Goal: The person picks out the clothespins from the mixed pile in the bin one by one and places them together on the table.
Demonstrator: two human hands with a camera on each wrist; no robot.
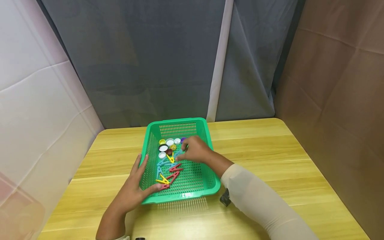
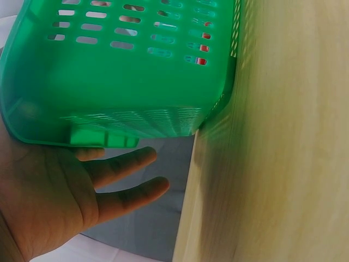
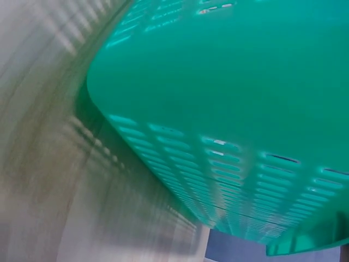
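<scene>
A green plastic basket (image 1: pixel 192 196) stands on the wooden table, its walls and floor full of slots. My left hand (image 1: pixel 135 188) rests at its near left corner, fingers straight along the outside and thumb over the rim beside a red clothespin (image 1: pixel 164 187). From the left wrist, those fingers (image 2: pixel 128 199) extend below the rim. Reaching over the basket's right side, my right hand (image 1: pixel 196 150) has its thumb and bent forefinger around a blue clothespin (image 1: pixel 178 153); I cannot tell whether they pinch it. In the right wrist view the basket wall hides this hand.
Several bottle caps lie in the far left of the basket, among them a black-rimmed one (image 1: pixel 163 148) and a white one (image 1: pixel 162 155). Below them are yellow (image 1: pixel 163 179), blue and red (image 1: pixel 173 176) clothespins. Grey curtains (image 1: pixel 168 66) hang behind the table (image 1: pixel 255 150).
</scene>
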